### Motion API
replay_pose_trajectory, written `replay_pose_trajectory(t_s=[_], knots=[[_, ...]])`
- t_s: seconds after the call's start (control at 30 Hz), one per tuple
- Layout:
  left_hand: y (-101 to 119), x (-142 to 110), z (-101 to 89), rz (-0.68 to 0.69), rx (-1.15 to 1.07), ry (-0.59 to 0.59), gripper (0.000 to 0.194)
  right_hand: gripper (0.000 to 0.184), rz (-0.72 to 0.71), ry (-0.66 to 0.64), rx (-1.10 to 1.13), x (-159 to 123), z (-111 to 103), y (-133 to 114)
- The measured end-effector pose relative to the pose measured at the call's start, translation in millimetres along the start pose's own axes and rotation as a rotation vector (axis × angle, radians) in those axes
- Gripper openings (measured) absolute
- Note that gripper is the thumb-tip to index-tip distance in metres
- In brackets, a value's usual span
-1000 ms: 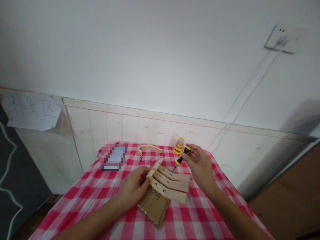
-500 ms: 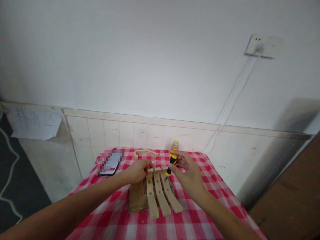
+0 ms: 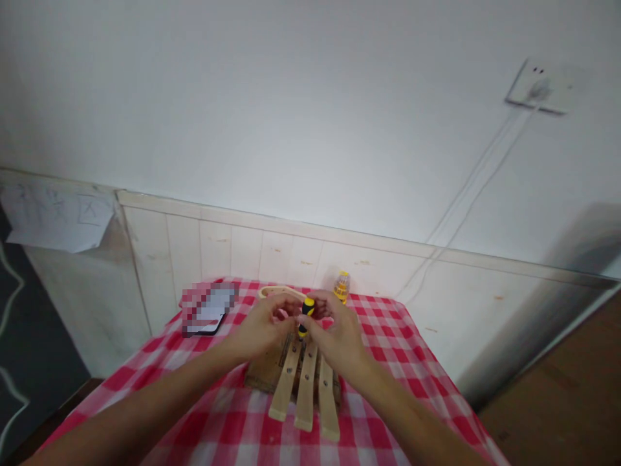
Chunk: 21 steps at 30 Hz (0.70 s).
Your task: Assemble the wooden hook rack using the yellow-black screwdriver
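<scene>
My right hand (image 3: pixel 337 330) grips a black and yellow screwdriver (image 3: pixel 307 310), held nearly upright with its tip down near the far ends of the wooden pieces. Beside it, my left hand (image 3: pixel 266 327) has its fingers curled in close to the screwdriver; what they pinch is hidden. Three curved pale wooden pieces (image 3: pixel 305 395) with dark screws in them fan out towards me. They lie on a brown block or box (image 3: pixel 259 372), which shows printed marks. Behind my hands lies another curved wooden piece (image 3: pixel 264 292), partly covered by them.
A clear, yellow-capped container (image 3: pixel 341 288) stands at the table's back edge. At the left lies a phone (image 3: pixel 211 310), partly pixelated. A red and white checked cloth (image 3: pixel 388 362) covers the table, which meets the wall. Cables hang from a wall socket (image 3: pixel 538 87); a brown board (image 3: pixel 557 388) stands right.
My right hand has carried the screwdriver left, and it is more upright. My left hand has come up beside it. The wooden pieces have turned, their near ends now further left. The view has tilted slightly.
</scene>
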<state>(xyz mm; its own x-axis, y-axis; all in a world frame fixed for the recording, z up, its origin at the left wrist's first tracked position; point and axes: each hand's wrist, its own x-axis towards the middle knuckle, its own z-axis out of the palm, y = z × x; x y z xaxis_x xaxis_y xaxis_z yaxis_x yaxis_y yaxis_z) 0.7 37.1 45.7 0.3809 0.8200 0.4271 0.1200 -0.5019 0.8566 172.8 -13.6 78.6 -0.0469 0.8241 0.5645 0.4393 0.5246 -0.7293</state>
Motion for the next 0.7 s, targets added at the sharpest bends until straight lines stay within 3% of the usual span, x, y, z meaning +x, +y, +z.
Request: replay_pose_trajectory(t_s=[0.17,0.27,0.33,0.43,0.5,0.57,0.7], knots=[[-4,-12,11.1,-0.053,-0.165,-0.001,0.03,0.024,-0.028,-0.028,0.013,5,12,-5],[-10,-17,15.7,-0.114,-0.274,0.033,0.028,0.025,-0.061,-0.045,-0.009,9,0,-1],[-12,-20,16.7,-0.142,-0.365,0.089,0.027,0.029,-0.049,0.024,-0.039,14,-15,12],[-16,-23,17.9,-0.153,-0.452,0.199,0.026,0.03,0.112,0.154,-0.011,19,-36,47],[-19,-23,18.4,-0.151,-0.462,0.244,0.026,0.036,0.292,0.099,0.051,18,-43,74],[-20,-22,17.1,-0.157,-0.463,0.264,0.026,0.039,0.379,0.037,0.107,15,-43,95],[-14,-15,7.8,-0.214,-0.414,0.241,0.033,0.04,0.527,-0.179,0.29,9,-29,114]])
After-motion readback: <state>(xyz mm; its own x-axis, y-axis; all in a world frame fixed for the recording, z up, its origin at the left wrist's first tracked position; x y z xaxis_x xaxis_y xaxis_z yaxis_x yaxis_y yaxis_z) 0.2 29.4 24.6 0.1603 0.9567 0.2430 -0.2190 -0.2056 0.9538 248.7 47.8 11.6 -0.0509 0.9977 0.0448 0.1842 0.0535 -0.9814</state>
